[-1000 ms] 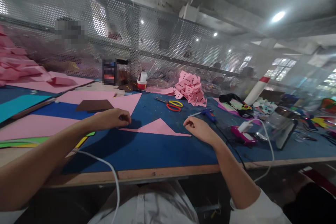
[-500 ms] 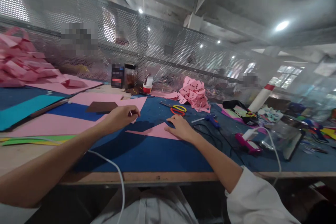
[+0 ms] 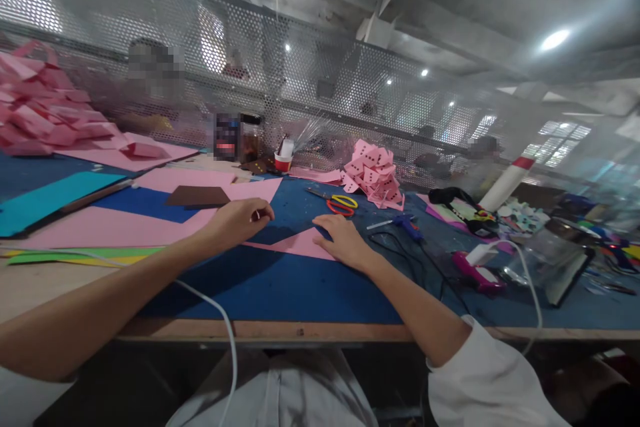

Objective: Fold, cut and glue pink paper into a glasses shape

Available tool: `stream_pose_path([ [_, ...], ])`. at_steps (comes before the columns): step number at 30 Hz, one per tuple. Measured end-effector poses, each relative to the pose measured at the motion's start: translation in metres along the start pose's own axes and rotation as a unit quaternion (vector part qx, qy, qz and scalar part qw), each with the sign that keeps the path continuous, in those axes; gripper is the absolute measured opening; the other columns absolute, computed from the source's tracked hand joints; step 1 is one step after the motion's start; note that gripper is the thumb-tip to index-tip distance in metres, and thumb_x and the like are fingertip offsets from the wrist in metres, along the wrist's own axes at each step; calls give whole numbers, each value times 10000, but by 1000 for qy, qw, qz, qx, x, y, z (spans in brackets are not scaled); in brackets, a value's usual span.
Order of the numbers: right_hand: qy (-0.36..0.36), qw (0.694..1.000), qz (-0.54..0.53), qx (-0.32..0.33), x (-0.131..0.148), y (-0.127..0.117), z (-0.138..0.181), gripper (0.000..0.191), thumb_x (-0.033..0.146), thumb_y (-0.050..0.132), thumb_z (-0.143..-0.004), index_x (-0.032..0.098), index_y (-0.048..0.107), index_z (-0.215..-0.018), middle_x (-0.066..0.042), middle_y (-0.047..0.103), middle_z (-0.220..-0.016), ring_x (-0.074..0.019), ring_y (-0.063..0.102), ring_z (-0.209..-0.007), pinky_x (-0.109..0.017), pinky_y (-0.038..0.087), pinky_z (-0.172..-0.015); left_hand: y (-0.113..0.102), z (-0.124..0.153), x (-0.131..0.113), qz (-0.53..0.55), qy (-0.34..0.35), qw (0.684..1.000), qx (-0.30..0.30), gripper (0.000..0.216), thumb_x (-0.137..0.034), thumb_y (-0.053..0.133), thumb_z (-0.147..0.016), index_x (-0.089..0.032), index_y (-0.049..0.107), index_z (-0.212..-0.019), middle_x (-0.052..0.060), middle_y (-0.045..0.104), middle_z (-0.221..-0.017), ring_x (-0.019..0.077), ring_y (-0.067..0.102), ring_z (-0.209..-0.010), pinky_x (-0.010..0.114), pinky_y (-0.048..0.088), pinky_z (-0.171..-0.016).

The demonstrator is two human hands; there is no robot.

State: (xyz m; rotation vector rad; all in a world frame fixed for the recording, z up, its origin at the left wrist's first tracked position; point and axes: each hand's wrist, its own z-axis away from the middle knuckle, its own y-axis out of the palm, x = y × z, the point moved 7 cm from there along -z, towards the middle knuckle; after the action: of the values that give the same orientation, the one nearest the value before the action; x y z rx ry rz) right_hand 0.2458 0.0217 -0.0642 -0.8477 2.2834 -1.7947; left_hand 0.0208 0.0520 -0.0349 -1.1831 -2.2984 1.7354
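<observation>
A pointed piece of pink paper (image 3: 296, 244) lies on the blue table mat (image 3: 300, 290) in front of me. My right hand (image 3: 345, 239) rests at its right end, thumb and fingers apart over the sheet. To its left, my left hand (image 3: 246, 219) hovers just above the mat with the fingers curled in and the thumb close to them. Whatever its fingertips may hold is hidden. Beyond my right hand lie scissors (image 3: 342, 205) with red and yellow handles. A brown card (image 3: 197, 196) and larger pink sheets (image 3: 120, 228) spread out beside my left forearm.
A heap of dotted pink cutouts (image 3: 373, 173) stands against the mesh partition (image 3: 320, 60). A blue glue gun (image 3: 407, 227) and its cord lie on the right, near a magenta device (image 3: 477, 273). Folded pink pieces (image 3: 45, 107) are piled far left. A white cable (image 3: 225, 320) crosses the table edge.
My view has shifted slightly. The right hand's fingers have spread a little on the pink paper. My left hand stays curled in about the same place.
</observation>
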Motion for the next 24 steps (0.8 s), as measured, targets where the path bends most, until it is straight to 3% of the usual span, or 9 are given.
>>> stream_pose_path([
  [5, -11, 1000, 0, 17, 0, 3, -1, 307, 391, 598, -944, 248, 682, -1202, -52, 620, -1333, -231, 486, -1240, -405, 352, -1036, -1, 1, -5, 10, 4, 1000, -1, 228, -322, 495, -839, -217, 684, -911, 25, 722, -924, 186, 630, -790, 268, 432, -716],
  [11, 0, 999, -14, -42, 6, -11, 0, 168, 332, 650, -897, 214, 713, -999, -55, 670, -1143, -202, 580, -1081, -332, 407, -920, -2, 1, -5, 17, -3, 1000, -16, 246, -347, 489, -866, -217, 684, -942, 25, 726, -924, 191, 627, -797, 274, 432, -715],
  [14, 58, 993, -61, -80, -1, -19, 1, 155, 311, 610, -900, 216, 675, -1004, -37, 692, -1003, -181, 623, -911, -306, 437, -820, -6, 2, -11, 34, 1, 999, -32, 261, -379, 489, -894, -215, 678, -965, 21, 725, -924, 188, 624, -805, 274, 426, -717],
  [17, 103, 974, -148, -133, -12, -27, 2, 162, 299, 600, -880, 209, 637, -1009, -27, 692, -943, -175, 629, -829, -303, 456, -780, -14, 6, -24, 65, 13, 997, -47, 302, -439, 491, -915, -200, 671, -953, 21, 714, -884, 182, 611, -780, 267, 417, -691],
  [20, 104, 951, -228, -184, -21, -34, 2, 262, 298, 607, -853, 192, 597, -1093, -31, 674, -921, -176, 619, -800, -309, 473, -764, -14, 9, -33, 105, -2, 994, -37, 345, -483, 487, -920, -195, 676, -933, 15, 708, -838, 176, 602, -736, 263, 414, -662],
  [24, 97, 920, -307, -223, -26, -39, 1, 387, 294, 621, -827, 184, 552, -1191, -40, 668, -936, -174, 622, -790, -320, 499, -765, 9, 8, -33, 195, -27, 980, 29, 370, -507, 522, -901, -185, 704, -906, 25, 730, -842, 193, 639, -775, 274, 443, -714],
])
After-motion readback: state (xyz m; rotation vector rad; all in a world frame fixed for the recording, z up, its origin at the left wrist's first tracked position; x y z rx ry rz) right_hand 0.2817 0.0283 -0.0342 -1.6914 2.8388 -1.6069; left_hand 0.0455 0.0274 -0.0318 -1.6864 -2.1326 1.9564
